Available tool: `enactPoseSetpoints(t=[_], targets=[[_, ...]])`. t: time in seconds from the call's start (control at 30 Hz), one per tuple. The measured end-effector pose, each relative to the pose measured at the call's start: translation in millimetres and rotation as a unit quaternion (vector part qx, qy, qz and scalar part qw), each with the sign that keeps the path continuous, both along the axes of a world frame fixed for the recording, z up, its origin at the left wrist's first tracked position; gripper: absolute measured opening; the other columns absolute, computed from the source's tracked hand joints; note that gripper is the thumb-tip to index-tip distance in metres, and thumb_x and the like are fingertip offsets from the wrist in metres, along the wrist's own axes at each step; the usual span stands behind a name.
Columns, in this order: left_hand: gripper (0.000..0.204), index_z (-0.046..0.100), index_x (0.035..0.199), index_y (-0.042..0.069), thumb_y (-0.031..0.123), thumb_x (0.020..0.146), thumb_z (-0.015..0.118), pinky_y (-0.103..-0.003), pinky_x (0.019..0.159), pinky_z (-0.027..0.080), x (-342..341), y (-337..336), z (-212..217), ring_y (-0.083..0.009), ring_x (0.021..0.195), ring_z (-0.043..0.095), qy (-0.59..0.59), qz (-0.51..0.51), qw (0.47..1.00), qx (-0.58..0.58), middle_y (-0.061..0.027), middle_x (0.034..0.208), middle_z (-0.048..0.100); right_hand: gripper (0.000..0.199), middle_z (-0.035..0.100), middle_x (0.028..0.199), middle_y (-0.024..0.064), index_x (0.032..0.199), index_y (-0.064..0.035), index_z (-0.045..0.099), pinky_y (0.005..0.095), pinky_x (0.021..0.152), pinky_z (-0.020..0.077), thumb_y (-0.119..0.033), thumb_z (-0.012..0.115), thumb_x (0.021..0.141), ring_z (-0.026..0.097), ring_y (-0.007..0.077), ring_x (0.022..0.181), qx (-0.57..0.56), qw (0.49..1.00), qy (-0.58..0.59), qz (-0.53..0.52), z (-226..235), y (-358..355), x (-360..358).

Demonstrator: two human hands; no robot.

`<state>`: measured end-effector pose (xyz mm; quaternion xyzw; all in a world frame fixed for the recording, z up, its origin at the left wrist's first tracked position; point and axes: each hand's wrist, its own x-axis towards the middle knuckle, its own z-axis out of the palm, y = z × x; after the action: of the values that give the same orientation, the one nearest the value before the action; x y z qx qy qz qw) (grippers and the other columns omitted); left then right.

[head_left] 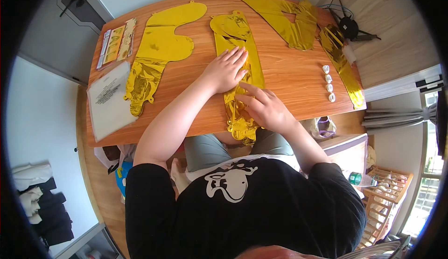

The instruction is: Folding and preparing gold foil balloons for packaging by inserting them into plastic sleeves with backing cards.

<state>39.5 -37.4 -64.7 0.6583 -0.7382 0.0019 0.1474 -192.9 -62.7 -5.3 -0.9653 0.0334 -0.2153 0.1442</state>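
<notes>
Wooden tabletop (pixel 289 72), frame centre: flat gold foil balloon (pixel 235 49) lies lengthwise. Left hand (pixel 226 70) pressed flat on it, fingers spread. Right hand (pixel 263 107) fingers open on lower part, nothing clamped. Press evenly; avoid creasing foil.

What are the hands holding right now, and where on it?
Neither grips anything: left hand and right hand press flat on the middle gold foil balloon.

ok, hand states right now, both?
Left hand: open, flat on the gold foil balloon.
Right hand: open, fingers pressing the same balloon, gripping nothing.
</notes>
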Motion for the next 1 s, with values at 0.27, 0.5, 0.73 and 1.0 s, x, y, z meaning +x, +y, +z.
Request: enactPoseSetpoints(t=[0.27,0.5,0.73,1.0], targets=[[0.094,0.018,0.162,0.001,0.070,0.101,0.037,-0.043,0.128,0.018,-2.1,2.4,17.2,-0.0312,0.157,0.019,-0.027,0.002,0.998,0.057,-0.0183,0.168,0.022,0.021,0.071,0.107,0.0109,0.106,-0.0057,0.067,0.0412,0.090,0.0533,-0.007,0.071,0.086,0.067,0.0322,0.103,0.098,0.995,-0.021,0.018,-8.7,-8.6,-6.9],[0.109,0.019,0.161,-0.001,0.078,0.092,0.047,-0.042,0.128,0.018,-3.9,2.9,16.0,-0.0308,0.157,0.019,-0.031,0.002,0.999,0.041,-0.0195,0.168,0.023,0.015,0.073,0.105,0.0126,0.099,-0.0053,0.073,0.0437,0.095,0.0522,-0.007,0.075,0.084,0.067,0.0330,0.107,0.180,0.982,-0.047,-0.036,-20.5,-21.8,-10.4],[0.109,0.021,0.161,-0.001,0.078,0.091,0.049,-0.042,0.128,0.018,-5.2,4.1,17.1,-0.0305,0.156,0.021,-0.037,0.010,0.998,0.044,-0.0191,0.168,0.024,0.032,0.073,0.108,0.0068,0.104,-0.0104,0.075,0.0460,0.101,0.0456,-0.020,0.084,0.075,0.060,0.0321,0.119,0.076,0.989,0.018,-0.122,-8.6,-28.5,-11.6],[0.108,0.022,0.160,-0.001,0.076,0.091,0.052,-0.042,0.128,0.019,-5.6,4.5,18.6,-0.0307,0.156,0.021,-0.047,0.005,0.998,0.043,-0.0188,0.167,0.025,0.084,0.063,0.137,0.0076,0.130,-0.0120,0.063,0.0524,0.116,0.0311,-0.043,0.093,0.058,0.042,0.0353,0.140,0.077,0.970,0.169,-0.158,9.1,-39.5,-4.3]])
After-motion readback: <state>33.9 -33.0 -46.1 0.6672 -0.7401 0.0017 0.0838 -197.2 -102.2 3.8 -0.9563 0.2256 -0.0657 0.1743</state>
